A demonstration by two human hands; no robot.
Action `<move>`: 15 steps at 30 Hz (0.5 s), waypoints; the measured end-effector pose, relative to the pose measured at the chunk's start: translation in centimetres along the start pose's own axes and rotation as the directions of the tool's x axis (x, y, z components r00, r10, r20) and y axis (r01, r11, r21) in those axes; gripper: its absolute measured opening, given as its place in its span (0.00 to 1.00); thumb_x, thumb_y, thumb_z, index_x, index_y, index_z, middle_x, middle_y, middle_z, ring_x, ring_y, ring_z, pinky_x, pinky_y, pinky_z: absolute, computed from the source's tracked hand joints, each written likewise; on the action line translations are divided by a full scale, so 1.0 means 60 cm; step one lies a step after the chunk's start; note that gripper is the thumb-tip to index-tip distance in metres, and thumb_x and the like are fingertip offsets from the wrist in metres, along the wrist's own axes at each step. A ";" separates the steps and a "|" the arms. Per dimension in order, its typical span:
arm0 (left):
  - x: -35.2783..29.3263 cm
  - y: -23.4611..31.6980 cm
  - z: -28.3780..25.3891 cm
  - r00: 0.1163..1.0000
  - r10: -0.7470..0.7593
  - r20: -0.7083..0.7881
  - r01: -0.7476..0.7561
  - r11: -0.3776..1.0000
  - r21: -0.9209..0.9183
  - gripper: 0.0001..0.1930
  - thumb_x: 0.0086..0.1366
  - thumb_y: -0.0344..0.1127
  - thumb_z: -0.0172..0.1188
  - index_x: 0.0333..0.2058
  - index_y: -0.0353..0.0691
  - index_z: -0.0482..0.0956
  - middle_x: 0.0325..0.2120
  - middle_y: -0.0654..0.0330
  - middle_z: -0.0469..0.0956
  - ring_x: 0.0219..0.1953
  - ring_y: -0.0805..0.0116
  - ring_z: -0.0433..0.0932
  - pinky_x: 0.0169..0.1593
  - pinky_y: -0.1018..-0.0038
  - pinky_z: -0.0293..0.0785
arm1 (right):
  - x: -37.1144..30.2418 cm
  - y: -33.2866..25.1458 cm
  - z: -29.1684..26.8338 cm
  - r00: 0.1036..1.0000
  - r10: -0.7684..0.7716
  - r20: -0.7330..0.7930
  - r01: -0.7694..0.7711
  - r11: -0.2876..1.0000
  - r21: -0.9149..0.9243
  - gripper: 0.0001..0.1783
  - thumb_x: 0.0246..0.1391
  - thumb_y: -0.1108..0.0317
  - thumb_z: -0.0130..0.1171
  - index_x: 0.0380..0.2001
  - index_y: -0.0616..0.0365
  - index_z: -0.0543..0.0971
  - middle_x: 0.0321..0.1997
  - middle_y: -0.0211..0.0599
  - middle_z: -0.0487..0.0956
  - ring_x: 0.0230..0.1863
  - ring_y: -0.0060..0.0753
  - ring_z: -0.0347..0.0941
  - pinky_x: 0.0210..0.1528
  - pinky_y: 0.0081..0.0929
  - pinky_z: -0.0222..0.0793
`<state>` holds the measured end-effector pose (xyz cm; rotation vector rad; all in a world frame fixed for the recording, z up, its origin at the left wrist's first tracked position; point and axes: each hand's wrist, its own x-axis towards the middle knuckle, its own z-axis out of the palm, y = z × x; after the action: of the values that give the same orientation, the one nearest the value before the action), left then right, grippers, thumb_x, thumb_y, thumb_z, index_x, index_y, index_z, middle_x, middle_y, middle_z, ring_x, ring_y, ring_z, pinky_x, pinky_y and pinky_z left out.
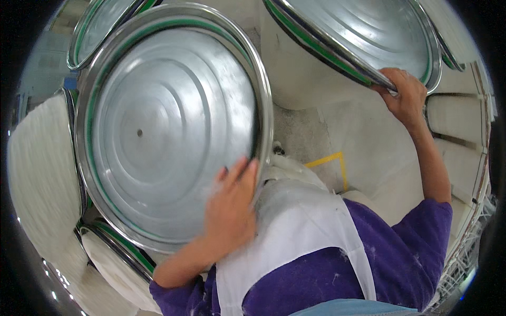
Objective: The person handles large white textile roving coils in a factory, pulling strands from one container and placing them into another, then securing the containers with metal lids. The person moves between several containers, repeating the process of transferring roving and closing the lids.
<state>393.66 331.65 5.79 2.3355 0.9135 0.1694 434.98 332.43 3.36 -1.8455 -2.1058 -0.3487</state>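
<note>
A big round can (266, 121) with a shiny metal rim and a green band stands at my left. Inside it lies a ringed metal plate (168, 131) with a small hole at the centre. My left hand (232, 203), blurred, is over the plate near the can's right side, its fingers stretched out; whether it touches the metal I cannot tell. At the upper right my right hand (403, 97) has its fingers wrapped round the rim of a second can (337, 47), which shows a similar ringed plate and green band.
Cans heaped with white fibre (45, 158) stand along the left edge, another fibre-filled can (118, 263) below them. More can rims (79, 47) show at the upper left. Yellow tape (342, 166) marks the grey floor. White panels (456, 118) line the right.
</note>
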 end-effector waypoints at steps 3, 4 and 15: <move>0.049 -0.032 -0.011 0.994 -0.030 -0.106 0.025 0.999 -0.045 0.39 0.48 0.19 0.54 0.63 0.28 0.58 0.61 0.38 0.62 0.65 0.41 0.59 0.67 0.52 0.53 | 0.039 0.014 0.019 1.000 0.022 -0.004 -0.022 1.000 -0.021 0.18 0.42 0.60 0.72 0.37 0.51 0.81 0.34 0.31 0.82 0.34 0.36 0.79 0.35 0.32 0.71; 0.070 -0.046 -0.016 0.991 -0.017 -0.129 0.012 0.999 -0.044 0.39 0.47 0.19 0.53 0.63 0.26 0.58 0.60 0.39 0.63 0.65 0.42 0.59 0.66 0.50 0.53 | 0.057 0.022 0.032 1.000 0.014 0.022 -0.013 0.999 -0.034 0.19 0.42 0.59 0.73 0.38 0.51 0.81 0.35 0.32 0.82 0.34 0.36 0.79 0.35 0.32 0.71; 0.240 -0.185 -0.136 0.990 -0.015 -0.140 0.015 1.000 -0.004 0.37 0.48 0.20 0.54 0.61 0.26 0.61 0.55 0.39 0.68 0.64 0.43 0.61 0.67 0.50 0.53 | 0.235 0.129 0.125 0.989 -0.110 -0.094 0.105 0.993 -0.051 0.21 0.43 0.55 0.73 0.39 0.51 0.81 0.31 0.32 0.82 0.30 0.36 0.79 0.32 0.28 0.71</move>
<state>395.47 351.43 4.31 2.3371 0.9975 0.3321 440.47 349.23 1.81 -1.7066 -2.1525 -0.5061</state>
